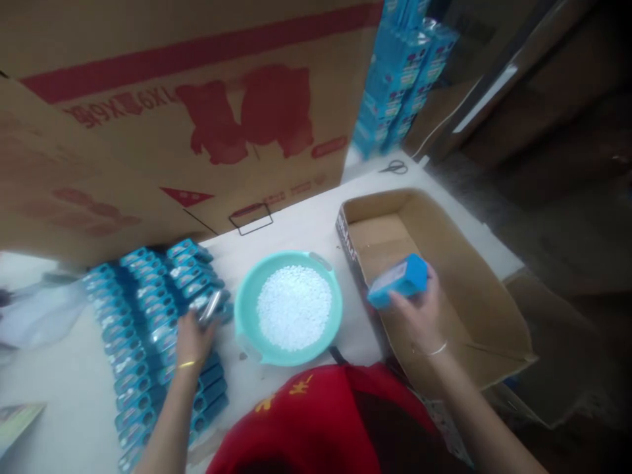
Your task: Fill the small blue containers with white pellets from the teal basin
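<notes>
My right hand (424, 313) is closed around a small blue box (399, 280), held tilted above the left side of an open cardboard tray. My left hand (195, 339) is closed on a small shiny, silvery or clear piece (211, 306); blur hides its exact kind. That hand hovers over rows of small blue boxes (158, 306) with round openings at their ends. Between the hands stands a turquoise basin (240, 309) with small white pellets (295, 307) in it.
The shallow cardboard tray (464, 322) sits at the right. A large printed carton (148, 151) walls off the back. Stacked blue packs (395, 85) and scissors (395, 167) are at the far right of the white table (64, 382). A clear plastic bag (44, 313) lies left.
</notes>
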A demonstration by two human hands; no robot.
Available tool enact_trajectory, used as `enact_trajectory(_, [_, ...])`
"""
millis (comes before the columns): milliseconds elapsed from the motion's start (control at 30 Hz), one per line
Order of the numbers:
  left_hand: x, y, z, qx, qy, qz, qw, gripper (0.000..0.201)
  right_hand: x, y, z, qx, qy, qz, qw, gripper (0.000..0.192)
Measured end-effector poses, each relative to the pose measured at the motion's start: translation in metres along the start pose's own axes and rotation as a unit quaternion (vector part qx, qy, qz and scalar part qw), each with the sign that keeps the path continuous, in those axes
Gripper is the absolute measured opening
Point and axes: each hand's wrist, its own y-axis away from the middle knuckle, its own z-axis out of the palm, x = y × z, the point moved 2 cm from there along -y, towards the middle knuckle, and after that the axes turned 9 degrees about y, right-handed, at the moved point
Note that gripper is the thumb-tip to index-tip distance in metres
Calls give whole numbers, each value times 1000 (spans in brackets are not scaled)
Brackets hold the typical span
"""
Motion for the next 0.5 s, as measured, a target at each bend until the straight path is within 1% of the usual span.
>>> enact_trajectory(33, [11,4,-2,14,0,2,1000,54,-4,3,7,-36,-65,50,996,69])
enact_trajectory(67, [24,9,-4,16,10,12,1000,52,-7,7,15,-80,-128,100,984,61])
enact_trajectory(100, [38,12,-3,-5,27,29,999,46,-9,11,22,-129,-182,143,964,58])
enact_trajectory(133, [53,16,0,-48,48,50,996,39,-10,16,30,-177,-224,177,942,59])
enact_trajectory(167, [68,18,7,-107,69,72,989,34,-10,21,36,-217,-254,202,921,62])
enact_trajectory(233, [94,19,28,-235,87,114,961,29,-6,35,45,-261,-284,235,892,62])
enact_trajectory(267, [105,17,41,-283,78,129,947,29,-2,44,47,-274,-289,251,882,60])
enact_trajectory(300, [114,13,55,-315,54,139,937,29,3,54,47,-285,-291,267,873,58])
enact_trajectory(333, [121,8,70,-332,17,143,932,29,8,65,46,-295,-292,284,864,57])
enact_trajectory(400, [133,-3,100,-340,-54,141,928,30,17,87,39,-321,-297,312,844,58])
enact_trajectory(500, [147,-10,139,-343,-95,148,923,35,26,107,26,-361,-310,341,811,68])
